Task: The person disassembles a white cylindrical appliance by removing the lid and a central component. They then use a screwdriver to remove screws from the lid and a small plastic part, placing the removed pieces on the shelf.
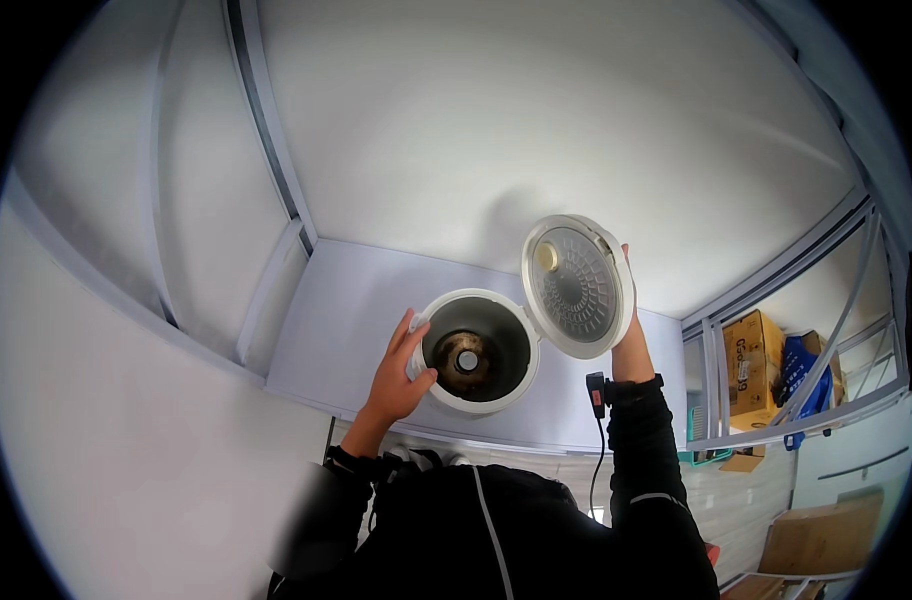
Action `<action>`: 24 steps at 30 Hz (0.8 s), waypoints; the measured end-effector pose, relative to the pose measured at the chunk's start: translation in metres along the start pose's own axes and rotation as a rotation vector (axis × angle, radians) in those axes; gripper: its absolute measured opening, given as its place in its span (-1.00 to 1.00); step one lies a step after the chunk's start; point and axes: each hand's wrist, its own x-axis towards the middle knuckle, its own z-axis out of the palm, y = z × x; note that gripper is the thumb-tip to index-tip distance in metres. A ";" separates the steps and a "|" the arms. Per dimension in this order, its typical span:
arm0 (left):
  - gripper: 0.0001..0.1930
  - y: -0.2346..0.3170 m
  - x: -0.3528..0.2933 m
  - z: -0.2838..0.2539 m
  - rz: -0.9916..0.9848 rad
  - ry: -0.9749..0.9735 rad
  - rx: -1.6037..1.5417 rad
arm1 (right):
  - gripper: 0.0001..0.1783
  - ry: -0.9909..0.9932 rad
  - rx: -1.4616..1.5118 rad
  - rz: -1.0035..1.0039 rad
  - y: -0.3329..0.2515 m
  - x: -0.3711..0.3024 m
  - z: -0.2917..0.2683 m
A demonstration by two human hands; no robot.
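A white rice cooker (513, 345) stands on the table, its round lid (581, 280) swung up and leaning to the right. No inner pot sits in it, so the grey inner wall and a brown-stained heating plate (466, 362) show at the bottom. My left hand (389, 382) grips the cooker's left rim, thumb over the near edge and fingers along the outside. Behind the lid's right edge, my right hand (632, 345) supports it; most of its fingers are hidden there. The lid's inner face is grey metal with a small cream round vent (547, 257).
The pale table (361, 300) meets a white wall behind it. Metal frame posts (266, 130) rise at the left. Beyond the table's right end are a yellow carton (751, 365) and a blue bag (804, 375). A black cabled device (596, 393) hangs by my right wrist.
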 end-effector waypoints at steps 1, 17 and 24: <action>-0.23 0.000 -0.001 0.000 0.000 0.002 0.003 | -0.15 -0.002 -0.003 0.000 0.000 0.000 0.000; -0.24 0.001 0.000 0.001 -0.015 0.015 0.010 | -0.10 0.061 -0.043 -0.065 -0.002 0.000 -0.013; -0.25 0.000 0.001 0.002 -0.002 0.022 0.025 | -0.07 0.108 -0.183 -0.184 -0.003 -0.009 -0.008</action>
